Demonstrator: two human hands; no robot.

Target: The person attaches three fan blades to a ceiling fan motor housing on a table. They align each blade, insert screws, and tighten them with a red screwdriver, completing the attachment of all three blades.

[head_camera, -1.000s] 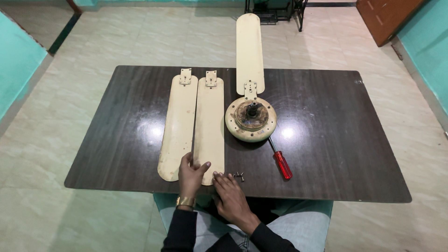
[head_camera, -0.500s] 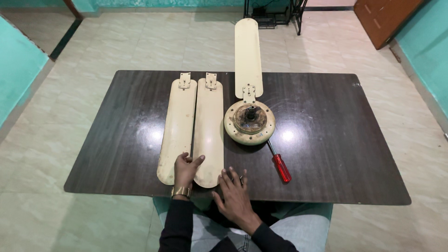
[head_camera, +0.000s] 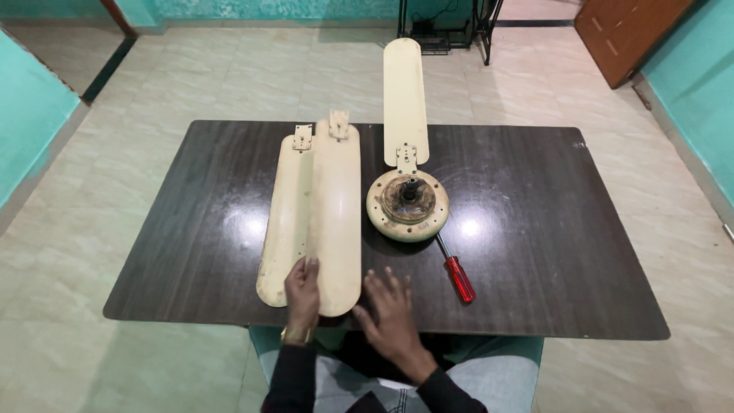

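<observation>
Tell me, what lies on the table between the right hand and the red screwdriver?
Nothing: the head view shows only bare dark table between the right hand and the red screwdriver.

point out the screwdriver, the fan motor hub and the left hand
screwdriver (head_camera: 460, 278): head view, on its red handle.
fan motor hub (head_camera: 407, 204): head view, on the cream housing's top face.
left hand (head_camera: 303, 292): head view, on the back of the hand.
</observation>
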